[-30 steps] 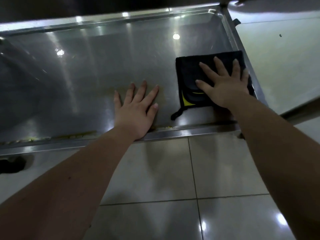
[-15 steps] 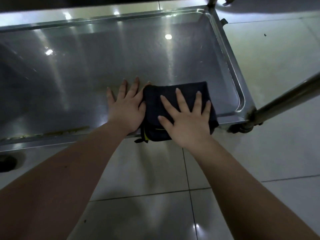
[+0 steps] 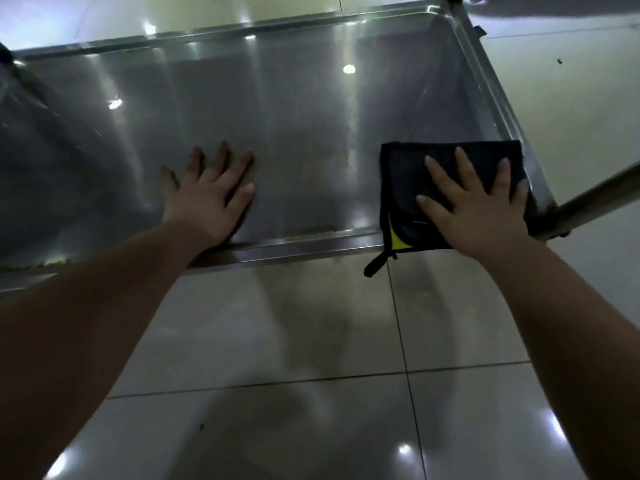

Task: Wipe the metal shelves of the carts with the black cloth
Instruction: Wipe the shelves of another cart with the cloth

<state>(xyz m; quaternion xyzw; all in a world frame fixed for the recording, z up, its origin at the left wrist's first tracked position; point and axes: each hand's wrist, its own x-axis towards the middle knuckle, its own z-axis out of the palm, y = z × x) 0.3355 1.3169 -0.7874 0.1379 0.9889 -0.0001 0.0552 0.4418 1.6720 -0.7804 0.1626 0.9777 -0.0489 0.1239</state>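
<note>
A low metal cart shelf (image 3: 298,109) with a raised rim fills the upper half of the head view. A folded black cloth (image 3: 405,174) with a yellow patch and a hanging loop lies in the shelf's near right corner, its lower edge over the front rim. My right hand (image 3: 478,206) presses flat on the cloth with fingers spread. My left hand (image 3: 207,195) rests flat on the bare metal near the front rim, well left of the cloth, holding nothing.
A round metal cart post (image 3: 595,202) slants away from the shelf's near right corner. Glossy pale floor tiles (image 3: 277,341) lie below the front rim and to the right. Yellowish grime (image 3: 52,261) sits along the front rim at the left.
My right hand has slid the cloth to the right, from beside my left hand to the shelf's near right corner. The left hand has stayed flat on the shelf.
</note>
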